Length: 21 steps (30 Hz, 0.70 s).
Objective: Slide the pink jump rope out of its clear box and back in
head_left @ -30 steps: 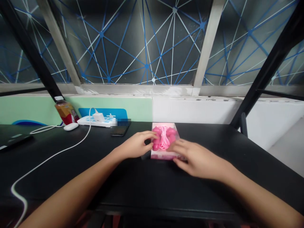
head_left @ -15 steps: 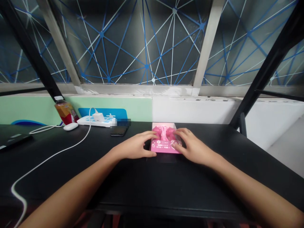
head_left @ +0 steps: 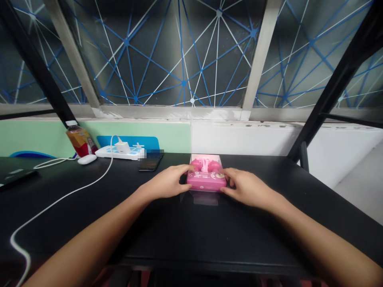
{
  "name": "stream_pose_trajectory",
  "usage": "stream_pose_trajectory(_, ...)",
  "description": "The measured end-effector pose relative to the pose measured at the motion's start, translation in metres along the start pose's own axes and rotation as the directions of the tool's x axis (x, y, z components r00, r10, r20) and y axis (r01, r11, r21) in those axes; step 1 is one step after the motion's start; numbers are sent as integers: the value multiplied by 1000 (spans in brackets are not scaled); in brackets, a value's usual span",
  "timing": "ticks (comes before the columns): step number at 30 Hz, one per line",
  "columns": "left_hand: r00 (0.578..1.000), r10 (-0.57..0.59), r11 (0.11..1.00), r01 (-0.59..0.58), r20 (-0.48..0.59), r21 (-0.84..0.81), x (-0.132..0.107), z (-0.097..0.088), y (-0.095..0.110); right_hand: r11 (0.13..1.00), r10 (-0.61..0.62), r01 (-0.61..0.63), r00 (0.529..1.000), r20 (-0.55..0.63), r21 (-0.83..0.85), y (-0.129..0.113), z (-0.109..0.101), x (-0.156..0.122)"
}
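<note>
Gripping the pink earphone box [head_left: 206, 182] on the black desk [head_left: 209, 239] between left hand [head_left: 166, 182] and right hand [head_left: 247, 188], uneven pressure risking a tilt that could spill the coiled pink cable [head_left: 205, 164].

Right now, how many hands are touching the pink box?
2: the left hand at the left side of the box, and the right hand at its right side.

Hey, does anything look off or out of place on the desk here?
Yes: a clear plastic flap juts out from the near side of the pink box, between the left hand and right hand, as if the packaging were partly open.
</note>
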<state>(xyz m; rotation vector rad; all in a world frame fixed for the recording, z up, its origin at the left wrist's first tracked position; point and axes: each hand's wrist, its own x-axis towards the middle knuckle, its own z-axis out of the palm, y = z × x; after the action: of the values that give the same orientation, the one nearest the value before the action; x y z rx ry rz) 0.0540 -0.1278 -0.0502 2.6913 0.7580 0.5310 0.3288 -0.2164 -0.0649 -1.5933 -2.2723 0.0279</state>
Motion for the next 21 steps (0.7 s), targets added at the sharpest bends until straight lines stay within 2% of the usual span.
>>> stream_pose_trajectory(4, 999, 31, 999, -31, -38, 16, -2, -1, -2, 999, 32, -32, 999, -3, 17, -2, 3, 4)
stream_pose_trajectory(9, 995, -73, 996, 76, -63, 56, -3, -2, -5, 999, 45, -45, 999, 16, 16, 0, 8, 7)
stream_pose_trajectory(12, 994, -108, 994, 108, -10, -2, -2, 1, -8, 998, 62, -63, 998, 25, 24, 1, 10, 8)
stream_pose_trajectory(14, 991, -134, 989, 136, 27, -66, -1, 4, -10, 994, 74, -77, 996, 45, 74, 0, 10, 8)
stream_pose_trajectory(17, 986, -166, 979, 167, 21, -119, 1, 8, -10, 975, 73, -92, 993, 98, 201, -1, 7, 8)
stream_pose_trajectory(21, 982, -174, 969, 183, 69, -166, -1, 7, -12, 931, 21, -92, 980, 200, 352, 1, 3, 6)
